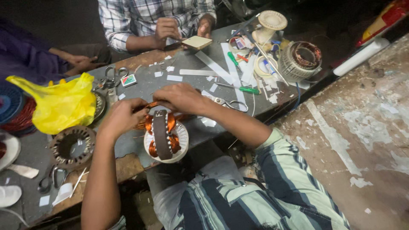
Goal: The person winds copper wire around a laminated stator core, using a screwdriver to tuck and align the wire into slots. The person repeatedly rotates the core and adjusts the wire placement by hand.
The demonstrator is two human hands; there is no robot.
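Head view: two hands on one copper-wound stator, two bare stators

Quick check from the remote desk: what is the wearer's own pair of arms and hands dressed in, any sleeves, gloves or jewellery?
Both hands are bare: no gloves, rings or watch show on the left hand or the right hand. The forearms are uncovered. The right arm ends in a short sleeve with pale green, white and dark navy stripes, matching the shirt.
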